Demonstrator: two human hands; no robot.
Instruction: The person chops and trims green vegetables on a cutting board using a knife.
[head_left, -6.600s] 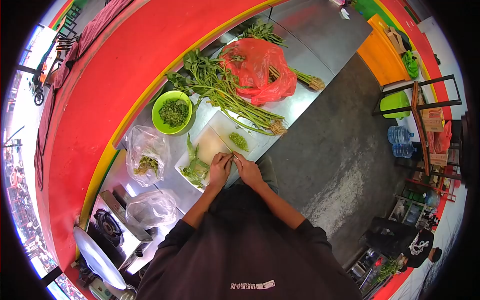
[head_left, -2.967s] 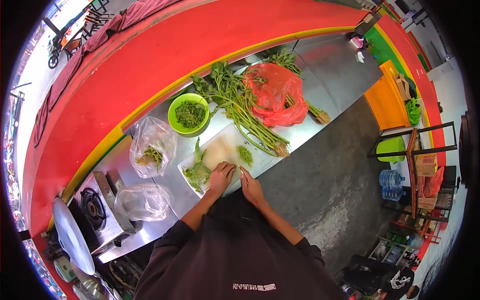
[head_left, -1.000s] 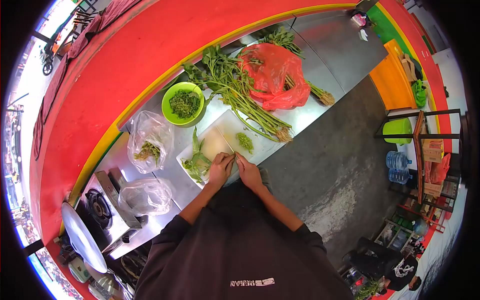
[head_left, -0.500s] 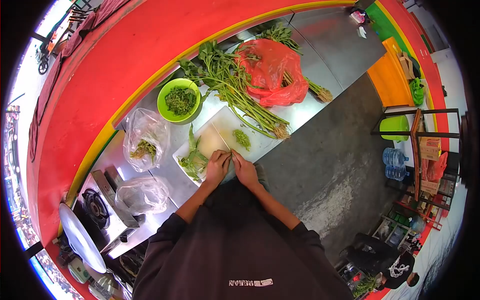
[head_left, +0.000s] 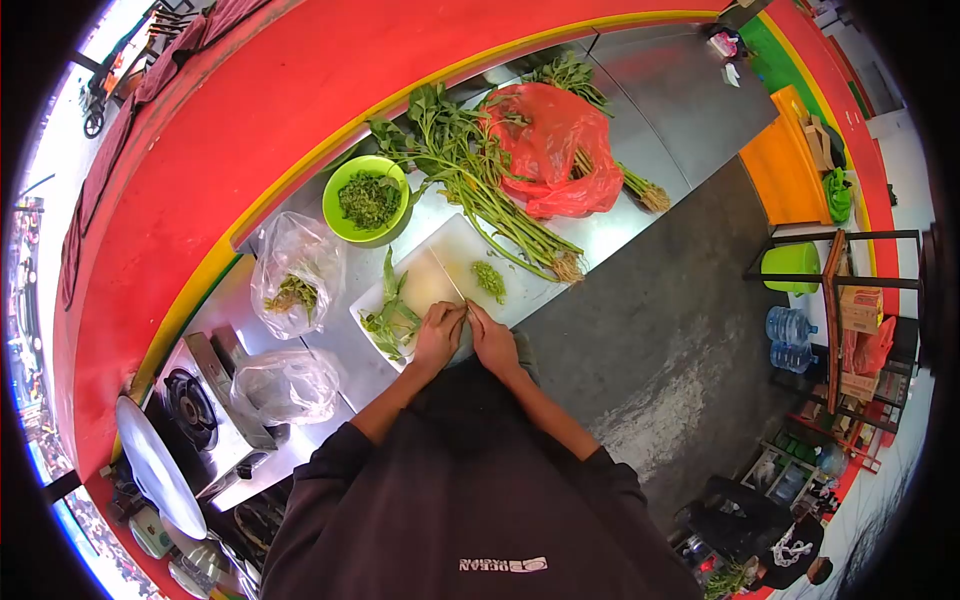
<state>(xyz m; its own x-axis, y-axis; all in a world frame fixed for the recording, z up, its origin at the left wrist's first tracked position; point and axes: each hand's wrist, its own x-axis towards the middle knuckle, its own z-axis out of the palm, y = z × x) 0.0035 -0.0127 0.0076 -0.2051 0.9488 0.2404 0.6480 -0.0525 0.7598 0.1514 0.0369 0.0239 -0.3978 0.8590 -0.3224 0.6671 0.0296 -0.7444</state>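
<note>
Both forearms come forward from short dark sleeves and converge, elbows out to the sides, so that the left hand (head_left: 437, 336) and right hand (head_left: 493, 340) sit side by side at the near edge of the cutting board (head_left: 424, 284), thumbs turned toward each other and knuckles upward. The right hand's grip is clamped on a knife (head_left: 452, 281), its handle mostly hidden in the fingers; the thin, straight blade runs out over the board, away from the body. The left hand has its fingers curled and bent downward just beside the blade; whether that grip is closed on anything cannot be told.

The board is a smooth, pale rectangle. To the right of the blade lies a small, crumbly oval heap of chopped green bits (head_left: 488, 281); to its left, broad, limp leaves (head_left: 393, 317) lie loosely tangled. Beyond the board, long, slim stems (head_left: 500, 216) end in a tuft of fibrous, straw-coloured roots (head_left: 568, 267), next to a crinkled, translucent red plastic bag (head_left: 556, 150). A round lime-green bowl (head_left: 370, 236) holds finely cut dark greens (head_left: 370, 200). Two filmy clear bags, one with wilted trimmings (head_left: 293, 294) inside, sit crumpled on the shiny metal tabletop (head_left: 665, 90).
</note>
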